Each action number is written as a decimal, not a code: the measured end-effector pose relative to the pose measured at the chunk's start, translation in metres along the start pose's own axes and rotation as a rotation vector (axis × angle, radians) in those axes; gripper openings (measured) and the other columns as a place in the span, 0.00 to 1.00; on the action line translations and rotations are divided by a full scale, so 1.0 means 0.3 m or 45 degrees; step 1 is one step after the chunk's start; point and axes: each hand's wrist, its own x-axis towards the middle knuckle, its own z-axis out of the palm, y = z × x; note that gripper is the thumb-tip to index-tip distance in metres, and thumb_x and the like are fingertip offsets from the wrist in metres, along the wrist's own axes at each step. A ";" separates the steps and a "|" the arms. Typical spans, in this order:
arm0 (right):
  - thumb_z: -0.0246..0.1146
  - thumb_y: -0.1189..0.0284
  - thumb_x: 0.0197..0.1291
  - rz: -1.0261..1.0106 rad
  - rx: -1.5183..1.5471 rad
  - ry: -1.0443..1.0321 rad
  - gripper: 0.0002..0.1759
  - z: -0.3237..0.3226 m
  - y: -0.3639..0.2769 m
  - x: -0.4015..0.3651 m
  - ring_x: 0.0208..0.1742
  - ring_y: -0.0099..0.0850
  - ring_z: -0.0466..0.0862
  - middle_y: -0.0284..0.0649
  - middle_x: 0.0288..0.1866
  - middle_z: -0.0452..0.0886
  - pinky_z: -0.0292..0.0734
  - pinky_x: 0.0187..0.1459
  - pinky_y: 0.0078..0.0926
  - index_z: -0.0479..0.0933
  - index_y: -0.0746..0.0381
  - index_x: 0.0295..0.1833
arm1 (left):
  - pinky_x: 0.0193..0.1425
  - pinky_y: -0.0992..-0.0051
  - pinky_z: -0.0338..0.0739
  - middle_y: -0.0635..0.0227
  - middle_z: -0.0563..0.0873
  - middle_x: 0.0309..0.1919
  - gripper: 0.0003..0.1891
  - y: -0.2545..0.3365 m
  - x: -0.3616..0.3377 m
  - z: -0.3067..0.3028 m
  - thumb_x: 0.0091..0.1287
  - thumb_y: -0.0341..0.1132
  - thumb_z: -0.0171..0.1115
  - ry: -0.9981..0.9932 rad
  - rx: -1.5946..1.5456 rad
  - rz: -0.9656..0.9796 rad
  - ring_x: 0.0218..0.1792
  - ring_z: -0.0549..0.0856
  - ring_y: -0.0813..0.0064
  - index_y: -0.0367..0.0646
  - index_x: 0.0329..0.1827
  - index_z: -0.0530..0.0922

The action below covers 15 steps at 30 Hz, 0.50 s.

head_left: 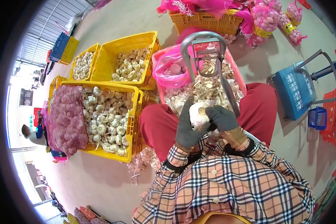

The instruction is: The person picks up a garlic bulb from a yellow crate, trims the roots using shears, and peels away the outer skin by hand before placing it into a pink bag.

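A white garlic bulb (198, 114) is held between both gloved hands, over the front of a pink crate. My left hand (187, 128), in a dark grey glove, is wrapped round the bulb's left side and underside. On the right, my right hand (223, 118) has its gloved fingers closed against the bulb's top right side. Garlic skins and stem pieces (210, 88) fill the pink crate (239, 74) between my knees. A grey metal frame (224, 71) stands over that crate. A pink plastic bag (172, 76) with pale contents lies at its left side.
Yellow crates (133, 149) of garlic bulbs stand at the left, with a purple net sack (68, 119) on the nearest. Filled pink net bags (266, 22) lie at the back right. A blue box (293, 91) stands right. Another person (37, 136) is far left.
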 end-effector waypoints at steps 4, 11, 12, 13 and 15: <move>0.59 0.71 0.57 -0.801 -0.372 0.041 0.14 -0.146 0.043 0.025 0.26 0.26 0.78 0.41 0.30 0.78 0.71 0.26 0.18 0.74 0.69 0.45 | 0.58 0.68 0.70 0.56 0.73 0.53 0.37 -0.044 0.066 -0.042 0.49 0.33 0.61 -0.054 -0.349 -0.245 0.53 0.75 0.65 0.35 0.65 0.59; 0.62 0.65 0.54 -0.678 -1.046 0.278 0.19 -0.176 -0.099 0.033 0.27 0.29 0.77 0.44 0.28 0.76 0.71 0.31 0.26 0.73 0.66 0.48 | 0.58 0.68 0.70 0.58 0.75 0.52 0.37 -0.062 0.142 -0.047 0.48 0.34 0.63 -0.152 -0.806 -0.543 0.52 0.76 0.64 0.36 0.64 0.60; 0.62 0.61 0.55 -0.346 -0.986 0.197 0.21 -0.180 -0.153 -0.012 0.28 0.28 0.77 0.42 0.28 0.76 0.71 0.31 0.26 0.73 0.66 0.47 | 0.57 0.69 0.72 0.58 0.75 0.51 0.36 -0.059 0.150 -0.037 0.48 0.35 0.63 -0.139 -0.813 -0.580 0.52 0.76 0.65 0.36 0.62 0.61; 0.62 0.61 0.55 -0.340 -0.994 0.202 0.21 -0.177 -0.172 -0.027 0.28 0.28 0.77 0.42 0.28 0.76 0.71 0.31 0.26 0.73 0.66 0.47 | 0.55 0.70 0.73 0.59 0.75 0.50 0.34 -0.067 0.163 -0.031 0.48 0.35 0.63 -0.117 -0.821 -0.617 0.51 0.77 0.66 0.36 0.61 0.63; 0.61 0.58 0.55 -0.089 -0.741 0.132 0.22 -0.162 -0.178 -0.050 0.26 0.27 0.76 0.40 0.26 0.76 0.71 0.31 0.26 0.74 0.65 0.46 | 0.53 0.72 0.75 0.59 0.76 0.49 0.31 -0.088 0.191 -0.025 0.50 0.35 0.62 -0.138 -0.881 -0.623 0.49 0.78 0.67 0.37 0.58 0.65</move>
